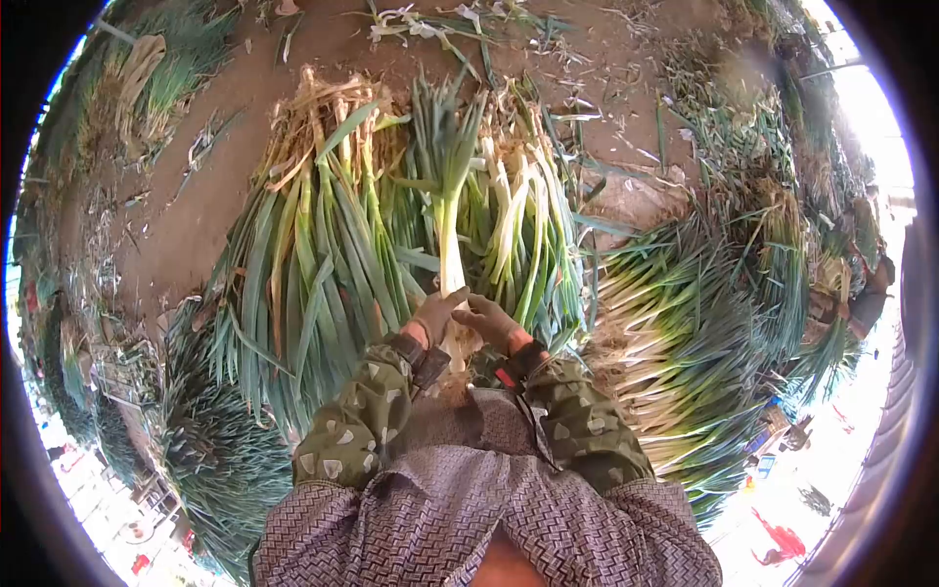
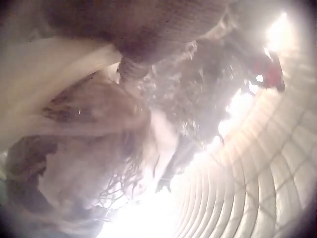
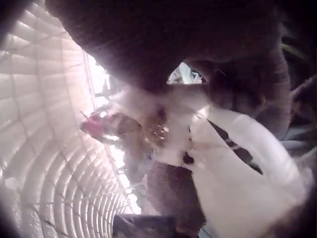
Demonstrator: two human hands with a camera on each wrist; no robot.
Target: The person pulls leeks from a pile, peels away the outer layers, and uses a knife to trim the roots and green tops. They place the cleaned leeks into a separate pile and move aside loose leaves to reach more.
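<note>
The leek (image 1: 448, 220) lies in the middle of the scene, between a heap of leeks (image 1: 293, 254) on the left and a paler bundle (image 1: 528, 210) on the right, its leafy top (image 1: 452, 152) pointing far and its white shank (image 1: 451, 270) running near, into the hands; the left hand (image 1: 430, 319) is curled round the shank; the right hand (image 1: 491, 325) pinches at it just beside, fingers bent in; in the right wrist view a pale strip (image 3: 270, 151) bows away over a dark gap, probably a loosened outer layer. A hard sideways pull could tear that strip short or split the shank, if the layer clings; too loose a left grip might let the leek twist; the leafy top, close to both piles, could snag and bend if swung across.
</note>
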